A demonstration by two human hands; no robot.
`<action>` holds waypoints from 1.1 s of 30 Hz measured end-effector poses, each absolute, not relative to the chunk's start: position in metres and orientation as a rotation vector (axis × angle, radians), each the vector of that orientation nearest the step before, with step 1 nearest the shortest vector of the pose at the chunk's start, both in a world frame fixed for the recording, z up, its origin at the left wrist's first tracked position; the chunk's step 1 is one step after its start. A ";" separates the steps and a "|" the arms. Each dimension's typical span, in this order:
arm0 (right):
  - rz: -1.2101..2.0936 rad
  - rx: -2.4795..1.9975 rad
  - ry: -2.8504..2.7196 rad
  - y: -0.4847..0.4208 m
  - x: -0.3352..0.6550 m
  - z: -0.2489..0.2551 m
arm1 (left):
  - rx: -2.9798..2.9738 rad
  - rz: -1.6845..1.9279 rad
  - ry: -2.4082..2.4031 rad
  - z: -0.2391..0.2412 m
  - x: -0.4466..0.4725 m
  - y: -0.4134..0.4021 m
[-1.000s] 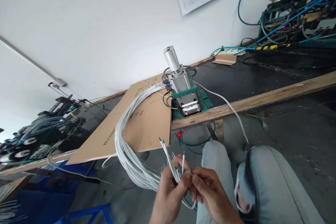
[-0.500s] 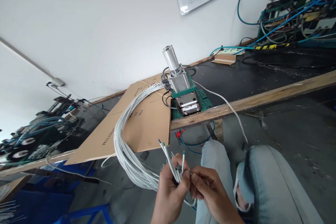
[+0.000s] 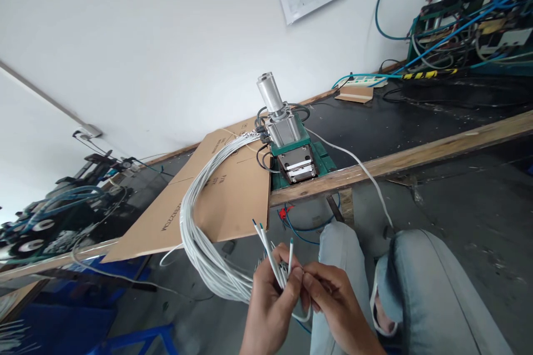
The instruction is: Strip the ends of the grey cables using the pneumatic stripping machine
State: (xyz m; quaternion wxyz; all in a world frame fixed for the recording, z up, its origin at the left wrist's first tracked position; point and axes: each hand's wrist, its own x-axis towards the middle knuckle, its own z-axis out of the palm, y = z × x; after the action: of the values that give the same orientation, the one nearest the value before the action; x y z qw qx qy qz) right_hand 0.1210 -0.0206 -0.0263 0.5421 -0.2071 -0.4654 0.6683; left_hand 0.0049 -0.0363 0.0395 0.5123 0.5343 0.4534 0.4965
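Observation:
A thick bundle of white cables [image 3: 199,238] curves from the bench down to my hands. My left hand [image 3: 275,294] is closed around several of the cable ends; a few white ends with blue-green tips [image 3: 266,241] stick up above its fingers. Thumb and forefinger of my right hand [image 3: 333,294] pinch close against the left thumb, at the end of a cable too small to make out clearly. One cable loops below the two hands. Beyond them, at the bench edge, stands a green press with a silver cylinder [image 3: 284,127].
Flat cardboard [image 3: 233,199] lies under the bundle on the black bench [image 3: 366,133], which has a wooden front edge. Machines with hoses stand at left [image 3: 54,216] and right [image 3: 478,28]. A grey cord [image 3: 366,169] hangs over the edge. My knees are below.
My hands stay together in almost the same place. The right fingers have shifted slightly at the pinch, and the cable tips have moved a little.

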 end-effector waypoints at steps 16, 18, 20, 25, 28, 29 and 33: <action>1.645 -0.478 -0.990 -0.022 0.110 -0.036 | 1.135 1.297 1.147 0.024 0.008 -0.042; 1.663 -0.469 -0.967 -0.022 0.109 -0.039 | 1.152 1.290 1.135 0.021 0.006 -0.041; 1.677 -0.456 -0.948 -0.022 0.108 -0.042 | 1.166 1.297 1.133 0.017 0.005 -0.040; 1.704 -0.433 -0.919 -0.018 0.106 -0.047 | 1.189 1.290 1.116 0.011 0.004 -0.040; 1.733 -0.434 -0.901 -0.017 0.105 -0.048 | 1.168 1.290 1.115 0.010 0.004 -0.040; 1.743 -0.436 -0.892 -0.017 0.105 -0.048 | 1.163 1.295 1.113 0.010 0.004 -0.040; 1.771 -0.443 -0.864 -0.018 0.104 -0.050 | 1.157 1.284 1.110 0.009 0.004 -0.040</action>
State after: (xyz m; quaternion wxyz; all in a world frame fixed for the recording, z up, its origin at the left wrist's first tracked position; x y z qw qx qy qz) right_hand 0.1037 -0.0178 -0.0504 0.5319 -0.1857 -0.3623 0.7425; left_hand 0.0036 -0.0404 0.0092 0.5171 0.4821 0.4625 0.5350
